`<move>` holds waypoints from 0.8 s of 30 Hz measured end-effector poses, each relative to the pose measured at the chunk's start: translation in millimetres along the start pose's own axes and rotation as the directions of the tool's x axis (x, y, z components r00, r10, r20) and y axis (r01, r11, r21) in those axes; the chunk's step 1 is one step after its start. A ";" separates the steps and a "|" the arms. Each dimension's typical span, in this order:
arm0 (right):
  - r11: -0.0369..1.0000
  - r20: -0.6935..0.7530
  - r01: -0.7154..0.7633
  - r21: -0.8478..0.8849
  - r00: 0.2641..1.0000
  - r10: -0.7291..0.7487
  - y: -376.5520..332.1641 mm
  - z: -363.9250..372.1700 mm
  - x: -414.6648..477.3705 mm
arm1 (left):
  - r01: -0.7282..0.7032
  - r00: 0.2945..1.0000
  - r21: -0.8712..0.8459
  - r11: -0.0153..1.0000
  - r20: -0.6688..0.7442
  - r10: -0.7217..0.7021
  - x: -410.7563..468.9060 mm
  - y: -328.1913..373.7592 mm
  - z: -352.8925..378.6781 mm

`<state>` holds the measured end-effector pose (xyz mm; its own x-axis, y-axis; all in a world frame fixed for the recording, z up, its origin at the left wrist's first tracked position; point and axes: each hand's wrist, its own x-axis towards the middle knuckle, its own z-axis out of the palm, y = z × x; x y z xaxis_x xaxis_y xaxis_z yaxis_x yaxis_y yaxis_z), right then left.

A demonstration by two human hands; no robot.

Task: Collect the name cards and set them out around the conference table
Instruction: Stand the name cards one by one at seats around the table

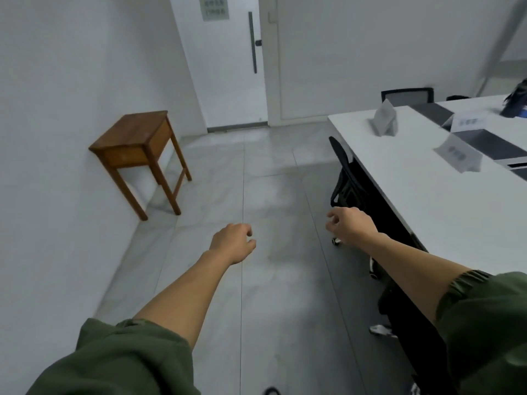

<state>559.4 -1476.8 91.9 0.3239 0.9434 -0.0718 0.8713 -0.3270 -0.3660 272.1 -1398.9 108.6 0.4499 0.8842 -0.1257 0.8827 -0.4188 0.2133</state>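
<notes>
Seemingly, a gap between placements is shown in the head view, the only view given. Both arms are stretched forward over the grey floor (271, 280), and nothing is held: the left hand (232, 243) is seen with fingers loosely curled and empty, and the right hand (349, 226) likewise, its fingers relaxed and bent round nothing, just beside the near edge of the conference table (427, 201). 3 name cards are already stood on that table: 1 folded card (385, 121) near the far corner, a 2nd card (463, 122) beyond it, and a 3rd card (457, 156) closer in, beside dark panels (490, 143) set in the tabletop. The print on them is too blurred to be read. A black chair (345, 172) is tucked against the table's side, and a wooden side table (134, 138) is set against the left wall, near a white door (228, 67). The setting-out step is judged to be partly done. For the next move, further cards would have to be found and picked up, none being visible off the table here; then a pinch by the folded edge and an upright placing at an unserved seat would be called for.
</notes>
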 end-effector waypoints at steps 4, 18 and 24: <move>0.999 -0.049 -0.030 0.020 0.998 0.031 -14.7 -15.6 79.0 | -0.056 0.998 0.025 0.998 -0.008 0.056 93.4 -17.5 -35.1; 0.980 -0.109 -0.193 0.049 0.974 0.198 45.1 -36.3 411.9 | -0.227 0.972 0.023 0.974 0.064 0.225 469.6 6.8 -66.1; 0.969 -0.114 -0.244 0.047 0.962 0.248 68.4 -71.0 545.1 | -0.266 0.963 0.014 0.964 0.046 0.265 613.8 27.4 -98.2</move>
<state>821.7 -988.9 93.6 0.5694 0.8203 -0.0541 0.7477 -0.5442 -0.3805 559.0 -847.4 132.5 0.6736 0.7311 -0.1088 0.7330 -0.6419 0.2252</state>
